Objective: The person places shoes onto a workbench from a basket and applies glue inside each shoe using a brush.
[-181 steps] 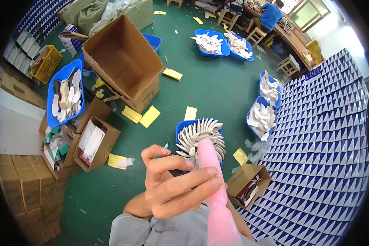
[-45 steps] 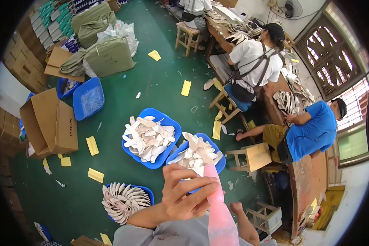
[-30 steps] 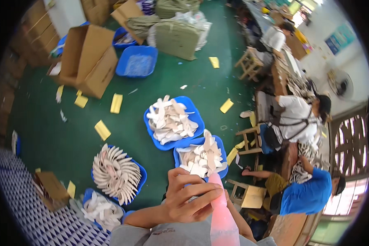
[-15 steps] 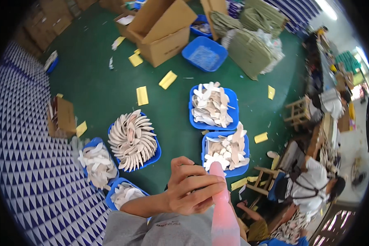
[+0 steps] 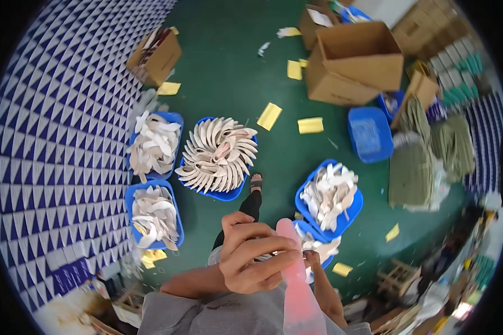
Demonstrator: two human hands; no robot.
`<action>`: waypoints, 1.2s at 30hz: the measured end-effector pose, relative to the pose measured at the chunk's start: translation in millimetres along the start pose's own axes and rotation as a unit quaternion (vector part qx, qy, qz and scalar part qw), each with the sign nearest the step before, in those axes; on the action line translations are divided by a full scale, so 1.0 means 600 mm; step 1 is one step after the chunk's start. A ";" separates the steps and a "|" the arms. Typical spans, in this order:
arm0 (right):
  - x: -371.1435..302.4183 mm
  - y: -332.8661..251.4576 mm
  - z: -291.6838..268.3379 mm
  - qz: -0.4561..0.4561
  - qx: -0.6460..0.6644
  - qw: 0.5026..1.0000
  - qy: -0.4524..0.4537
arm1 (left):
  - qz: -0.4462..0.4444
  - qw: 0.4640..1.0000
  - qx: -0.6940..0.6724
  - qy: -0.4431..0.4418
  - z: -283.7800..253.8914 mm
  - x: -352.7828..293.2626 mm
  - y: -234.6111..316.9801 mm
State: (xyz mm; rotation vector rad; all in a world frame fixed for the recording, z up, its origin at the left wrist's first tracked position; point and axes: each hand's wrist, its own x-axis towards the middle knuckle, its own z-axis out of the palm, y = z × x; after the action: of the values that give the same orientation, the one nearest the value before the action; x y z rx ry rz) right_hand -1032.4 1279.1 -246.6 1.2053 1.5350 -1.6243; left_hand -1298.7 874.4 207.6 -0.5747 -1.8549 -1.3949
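My left hand (image 5: 257, 257) is closed around a pink, translucent, tapered plastic thing (image 5: 296, 279) with a rounded tip; its exact kind I cannot make out. The thing widens toward the lower edge of the view. Beyond it my right hand (image 5: 313, 259) is partly hidden, fingers curled, and what they hold does not show. It is nearest to a blue basin (image 5: 328, 262) of pale flat pieces (image 5: 325, 247), largely covered by my hands. Just past that stands another blue basin (image 5: 349, 220) heaped with white and beige sole-shaped pieces (image 5: 330, 195).
Left of my leg (image 5: 251, 205), beige shoe-shaped pieces (image 5: 221, 153) fan out in a basin (image 5: 229, 195). Two basins of pale pieces (image 5: 153, 142) line the patterned sheet (image 5: 78, 156). Farther off are a cardboard box (image 5: 341, 84), a blue basin (image 5: 369, 137) and green sacks (image 5: 411, 176).
My view has turned left, so the basins and boxes have swung round to the right. My right forearm and a sandalled foot now show. My left hand keeps hold of the pink thing.
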 end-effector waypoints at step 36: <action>0.660 -1.538 1.174 -0.147 -0.894 0.309 -0.288 | -0.304 0.362 0.770 0.428 0.121 0.460 -0.480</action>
State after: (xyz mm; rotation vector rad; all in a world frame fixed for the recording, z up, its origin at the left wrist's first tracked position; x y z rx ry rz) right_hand -2162.3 801.5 -253.4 -0.9053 1.6547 0.3584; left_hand -1701.5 832.9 232.0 1.6162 -1.4597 0.3778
